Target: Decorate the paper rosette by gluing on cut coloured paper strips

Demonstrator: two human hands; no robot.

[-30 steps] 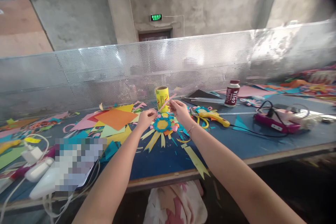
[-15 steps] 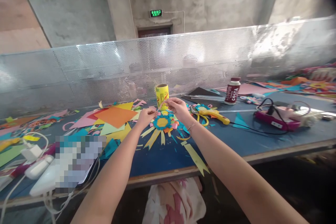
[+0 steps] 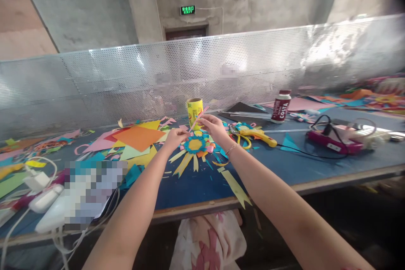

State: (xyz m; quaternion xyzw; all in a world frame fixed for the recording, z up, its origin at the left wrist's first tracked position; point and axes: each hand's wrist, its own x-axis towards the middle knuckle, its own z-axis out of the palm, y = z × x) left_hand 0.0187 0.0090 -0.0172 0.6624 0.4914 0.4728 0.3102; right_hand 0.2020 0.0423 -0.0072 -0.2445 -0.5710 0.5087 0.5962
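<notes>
A thin pink paper strip (image 3: 203,112) slants up between my hands, its upper end rising past my right fingertips. My right hand (image 3: 214,127) pinches it partway along. Closed at the fingertips, my left hand (image 3: 176,138) is at the strip's lower end. Just below both hands lies a paper flower (image 3: 195,144) with a yellow centre, a blue ruffled ring and pale yellow ribbon tails. Behind the hands stands a yellow tape roll (image 3: 194,107) on its end. A yellow-handled glue gun (image 3: 260,136) and yellow-handled scissors (image 3: 244,141) lie right of my right hand.
Coloured paper sheets (image 3: 139,137) and scraps spread to the left. A phone (image 3: 106,202) and white chargers (image 3: 47,198) with cables occupy the left front. A COSTA bottle (image 3: 281,107) and a purple power strip (image 3: 335,143) stand right. A perforated metal screen (image 3: 126,88) borders the back.
The pink strip now sticks up further above my right fingers. My hands have barely moved, and the view has shifted slightly.
</notes>
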